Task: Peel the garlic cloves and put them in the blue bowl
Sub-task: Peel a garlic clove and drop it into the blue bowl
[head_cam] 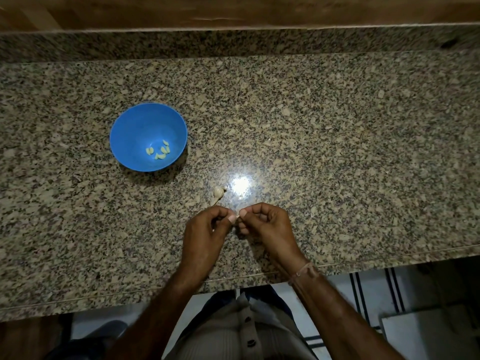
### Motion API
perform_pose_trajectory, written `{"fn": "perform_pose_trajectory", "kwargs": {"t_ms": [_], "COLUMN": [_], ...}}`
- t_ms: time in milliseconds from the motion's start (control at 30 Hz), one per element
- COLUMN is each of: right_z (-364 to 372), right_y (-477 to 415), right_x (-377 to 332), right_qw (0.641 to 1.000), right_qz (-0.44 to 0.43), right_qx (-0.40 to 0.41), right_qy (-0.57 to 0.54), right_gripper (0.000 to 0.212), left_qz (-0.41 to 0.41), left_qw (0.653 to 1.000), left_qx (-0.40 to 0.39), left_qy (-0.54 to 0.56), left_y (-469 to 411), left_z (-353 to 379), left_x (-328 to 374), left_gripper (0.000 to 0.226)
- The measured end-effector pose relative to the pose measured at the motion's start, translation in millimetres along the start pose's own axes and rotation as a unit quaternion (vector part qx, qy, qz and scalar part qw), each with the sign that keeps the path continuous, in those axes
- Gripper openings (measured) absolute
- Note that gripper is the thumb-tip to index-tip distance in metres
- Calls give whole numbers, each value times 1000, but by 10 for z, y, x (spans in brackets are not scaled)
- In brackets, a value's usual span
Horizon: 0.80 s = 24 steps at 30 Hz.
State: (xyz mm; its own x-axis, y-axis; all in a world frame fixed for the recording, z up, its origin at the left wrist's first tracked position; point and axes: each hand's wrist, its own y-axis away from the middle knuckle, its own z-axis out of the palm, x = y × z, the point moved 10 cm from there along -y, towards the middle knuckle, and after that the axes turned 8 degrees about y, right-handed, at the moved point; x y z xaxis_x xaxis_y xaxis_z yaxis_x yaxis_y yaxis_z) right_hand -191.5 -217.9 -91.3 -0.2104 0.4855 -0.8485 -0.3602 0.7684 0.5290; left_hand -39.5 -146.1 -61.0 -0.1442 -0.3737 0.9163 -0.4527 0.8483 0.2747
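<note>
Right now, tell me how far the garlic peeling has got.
Done: a few peeled cloves lie in the blue bowl. In hand: the left hand and right hand pinch a small pale garlic clove between them, barely visible. To do: a partial garlic bulb lies on the granite counter beyond the hands.
</note>
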Motion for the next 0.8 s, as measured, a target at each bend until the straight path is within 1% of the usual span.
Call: {"fn": "perform_pose_trajectory", "kwargs": {"t_ms": [100,300,367,500,600,733,800], "right_z": [-11,21,22,-8,-20,-14,-8], "right_y": [1,5,11,10,9,17,25], "right_x": [-51,-99,-101,-93,-84,-35,17], "right_qw": [1000,998,997,996,996,998,1000], "right_qz": [-19,-42,-47,-53,-51,-32,-11], "right_qx": [-3,-2,-2,-7,-9,-15,-18], "right_qy": [25,52,60,65,69,46,19], "right_gripper": [15,14,14,12,11,13,14], "left_qz": [11,50,39,-13,-36,-51,-63], "left_qw": [1000,994,996,1000,997,996,996], "left_qx": [-1,-12,-15,-23,-39,-41,-28], "left_qy": [-13,-100,-84,6,59,58,54], "left_y": [11,-18,-24,-16,-12,-3,-9], "left_z": [-28,2,19,63,124,148,133], "left_x": [49,169,166,68,44,41,-1], "left_gripper": [7,9,12,17,18,19,17]}}
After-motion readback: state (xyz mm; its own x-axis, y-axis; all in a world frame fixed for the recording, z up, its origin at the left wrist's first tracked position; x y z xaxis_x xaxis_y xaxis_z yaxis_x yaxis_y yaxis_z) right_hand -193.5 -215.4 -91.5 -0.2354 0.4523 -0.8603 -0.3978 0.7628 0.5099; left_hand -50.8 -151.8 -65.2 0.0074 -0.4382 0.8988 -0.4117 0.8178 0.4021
